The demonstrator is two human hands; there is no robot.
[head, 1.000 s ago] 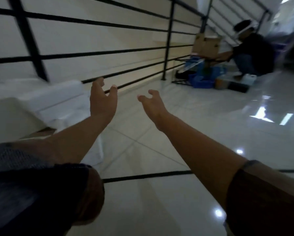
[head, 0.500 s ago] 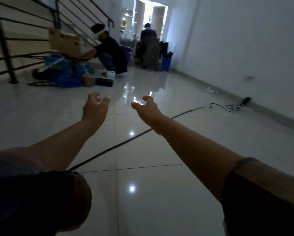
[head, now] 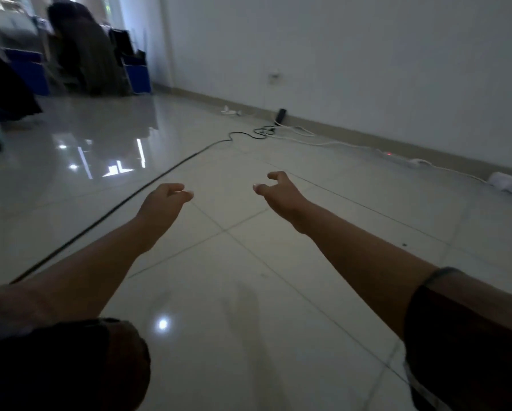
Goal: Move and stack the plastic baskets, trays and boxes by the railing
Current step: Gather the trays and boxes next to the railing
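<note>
Both my arms stretch forward over the glossy tiled floor (head: 249, 292). My left hand (head: 164, 201) is held out with fingers loosely curled and holds nothing. My right hand (head: 278, 191) is a little further out, fingers apart and slightly bent, also with nothing in it. No basket, tray or box lies near my hands, and the railing is out of view. Blue boxes (head: 26, 71) stand far off at the back left.
A black cable (head: 148, 185) runs diagonally across the floor left of my hands. White cables and a power strip (head: 412, 163) lie along the right wall (head: 367, 69). A seated person (head: 82, 48) is at the back left beside blue bins (head: 137, 75).
The view has swung right, away from the railing and the white box, toward the open floor and right wall. Both hands stay outstretched and hold nothing.
</note>
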